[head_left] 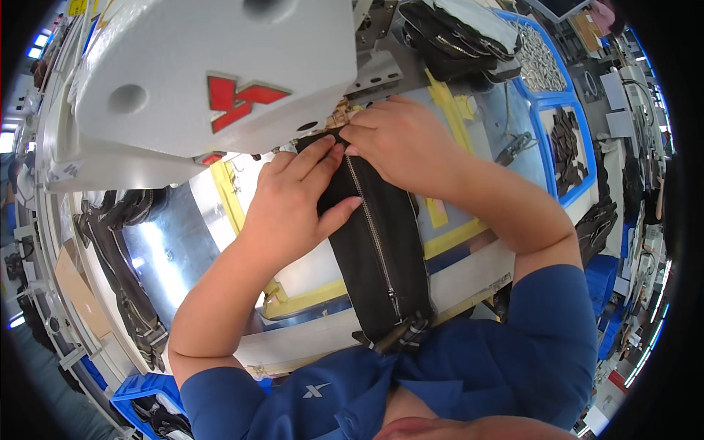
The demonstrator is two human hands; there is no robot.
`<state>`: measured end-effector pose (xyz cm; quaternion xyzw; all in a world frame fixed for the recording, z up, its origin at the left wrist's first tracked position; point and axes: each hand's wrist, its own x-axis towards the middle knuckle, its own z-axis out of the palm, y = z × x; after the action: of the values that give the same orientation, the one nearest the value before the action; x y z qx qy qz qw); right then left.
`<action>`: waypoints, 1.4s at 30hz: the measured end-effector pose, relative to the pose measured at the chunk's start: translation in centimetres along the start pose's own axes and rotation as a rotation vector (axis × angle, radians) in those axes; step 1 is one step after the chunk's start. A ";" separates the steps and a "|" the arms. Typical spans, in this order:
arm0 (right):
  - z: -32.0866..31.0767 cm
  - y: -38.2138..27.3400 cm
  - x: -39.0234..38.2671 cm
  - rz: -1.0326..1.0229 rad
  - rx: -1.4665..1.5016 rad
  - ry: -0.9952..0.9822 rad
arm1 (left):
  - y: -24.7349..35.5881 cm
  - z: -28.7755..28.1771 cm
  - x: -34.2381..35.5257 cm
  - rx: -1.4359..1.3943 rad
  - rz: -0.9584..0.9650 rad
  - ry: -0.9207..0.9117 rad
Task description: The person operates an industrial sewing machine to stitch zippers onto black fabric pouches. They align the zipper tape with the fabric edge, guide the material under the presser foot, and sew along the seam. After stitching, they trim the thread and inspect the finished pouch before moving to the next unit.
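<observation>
A long black fabric piece [392,235] with a metal zipper [367,216] down its length runs from under the sewing machine head [293,51] to the table's front edge, against my body. My left hand [293,187] rests on the left side of its far end, fingers stretched over the cloth and thumb spread beside the zipper. At the far right corner, close to the machine's needle area [339,116], my right hand [396,139] has its fingers bent and closed on the fabric. The cloth hides some of its fingertips. The zipper pull [394,297] lies near the close end.
Yellow tape [301,308] borders the work surface. Rightward stand a blue tray of metal parts [541,62] and another of dark strips [565,150]. A black zippered stack [455,40] sits behind. Dark fabric pieces [117,257] lie left; a blue crate [150,396] stands below.
</observation>
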<state>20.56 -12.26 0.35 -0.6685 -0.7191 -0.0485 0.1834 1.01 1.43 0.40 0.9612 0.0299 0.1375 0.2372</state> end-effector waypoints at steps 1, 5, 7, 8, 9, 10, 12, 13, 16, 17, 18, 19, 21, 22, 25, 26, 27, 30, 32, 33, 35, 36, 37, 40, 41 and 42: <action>0.1 0.0 0.0 -0.002 0.004 0.005 | 0.0 -0.1 0.1 -0.003 -0.011 -0.012; 0.2 0.0 -0.1 -0.007 0.020 0.044 | -0.1 -0.4 0.4 -0.078 -0.035 -0.027; 0.2 -0.1 -0.1 0.008 0.011 0.005 | -0.1 -0.7 0.6 -0.122 -0.050 -0.037; 0.3 -0.3 0.0 0.015 0.006 -0.015 | -0.2 -1.0 0.6 -0.144 -0.059 -0.042; 0.5 -0.4 0.2 0.012 0.005 -0.011 | -0.3 -1.2 0.5 -0.137 -0.075 -0.040; 0.8 -0.6 0.5 0.008 0.003 -0.008 | -0.4 -1.4 0.4 -0.129 -0.091 -0.038; 1.3 -1.1 1.4 0.007 -0.012 -0.016 | -0.6 -1.9 0.1 -0.105 -0.146 -0.044; 1.6 -1.6 2.0 0.009 -0.025 -0.029 | -0.8 -2.2 -0.1 -0.089 -0.184 -0.052; 2.3 -1.8 2.5 0.000 -0.069 0.006 | -0.6 -2.4 -0.4 -0.033 -0.215 -0.029; 2.6 -1.9 2.5 -0.005 -0.084 0.030 | -0.5 -2.4 -0.4 -0.014 -0.211 -0.013; 2.6 -1.9 2.5 0.001 -0.084 0.028 | -0.6 -2.3 -0.4 -0.023 -0.213 -0.016; 2.4 -2.0 2.6 0.007 -0.084 0.027 | -0.7 -2.2 -0.4 -0.033 -0.215 -0.019; 2.0 -2.1 2.7 0.017 -0.081 0.013 | -0.8 -2.1 -0.2 -0.039 -0.220 -0.029; 1.8 -2.2 2.8 0.022 -0.078 0.001 | -0.8 -2.2 -0.3 -0.035 -0.224 -0.037; 1.7 -2.2 2.7 0.010 -0.096 -0.018 | -0.6 -2.6 -0.2 -0.031 -0.235 -0.057; 1.7 -2.1 2.6 0.002 -0.106 -0.022 | -0.5 -2.6 -0.1 -0.031 -0.239 -0.063; 1.7 -2.0 2.7 0.000 -0.099 -0.023 | -0.7 -2.4 -0.2 -0.043 -0.227 -0.046; 1.5 -1.8 2.6 -0.011 -0.092 -0.016 | -0.9 -2.1 -0.2 -0.061 -0.208 -0.017; 1.5 -1.9 2.5 -0.024 -0.113 0.004 | -0.5 -2.5 -0.1 -0.051 -0.215 -0.031; 1.5 -2.1 2.6 -0.027 -0.104 -0.010 | -0.5 -2.6 -0.1 -0.032 -0.225 -0.037; 1.7 -2.4 2.8 -0.033 -0.087 -0.039 | -0.4 -2.8 -0.2 0.006 -0.244 -0.048; 1.6 -2.6 2.9 -0.037 -0.087 -0.045 | -0.3 -2.8 -0.3 0.033 -0.243 -0.049; 1.5 -2.7 3.0 -0.040 -0.088 -0.052 | -0.1 -2.8 -0.3 0.060 -0.242 -0.049; 1.6 -2.6 2.7 -0.057 -0.118 -0.057 | 0.1 -2.3 -0.5 0.119 -0.202 -0.020; 1.6 -2.6 2.5 -0.064 -0.133 -0.057 | 0.1 -2.1 -0.6 0.134 -0.183 -0.005; 1.5 -2.6 2.3 -0.064 -0.132 -0.067 | 0.2 -2.1 -0.6 0.152 -0.180 -0.012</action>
<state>17.60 -9.85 0.18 -0.6570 -0.7411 -0.0793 0.1129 -0.13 2.12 2.16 0.9707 0.1249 0.1073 0.1752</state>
